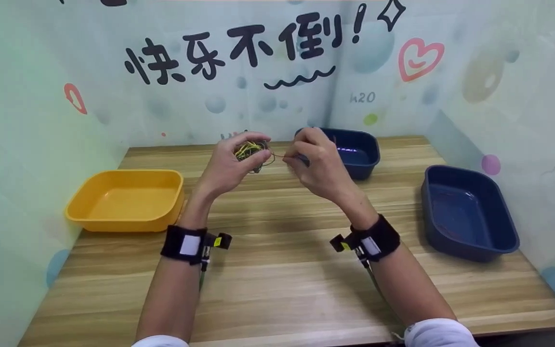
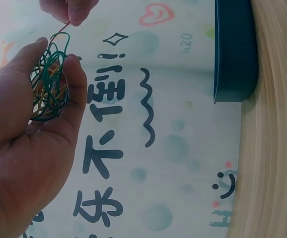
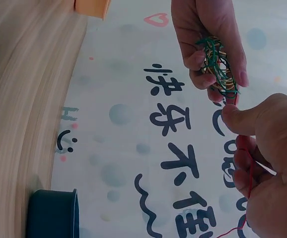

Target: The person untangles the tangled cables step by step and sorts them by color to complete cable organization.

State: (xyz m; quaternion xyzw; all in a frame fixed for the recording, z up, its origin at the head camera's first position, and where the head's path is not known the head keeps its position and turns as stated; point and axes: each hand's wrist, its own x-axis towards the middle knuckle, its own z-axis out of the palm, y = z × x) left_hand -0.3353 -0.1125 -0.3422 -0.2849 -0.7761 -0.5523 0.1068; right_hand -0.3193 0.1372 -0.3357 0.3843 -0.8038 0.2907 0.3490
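Note:
My left hand [image 1: 223, 169] holds a tangled bundle of thin wires [image 1: 248, 150] up above the far part of the table. Green and yellow strands show in the bundle [image 2: 49, 91], its loops sticking out past the thumb and fingertips. To the right, my right hand [image 1: 323, 166] pinches a thin red wire [image 3: 251, 181] between thumb and fingers. A short stretch of that wire runs taut from the bundle [image 3: 215, 62] to the pinch. The rest of it trails down across the right palm in the right wrist view.
On the left stands a yellow bin [image 1: 128, 197]. One dark blue bin [image 1: 366, 166] sits at the back, partly behind the right hand, and another [image 1: 470, 212] on the right, with thin reddish strands inside. Printed sheets wall the wooden table [image 1: 277, 289] at the back and sides.

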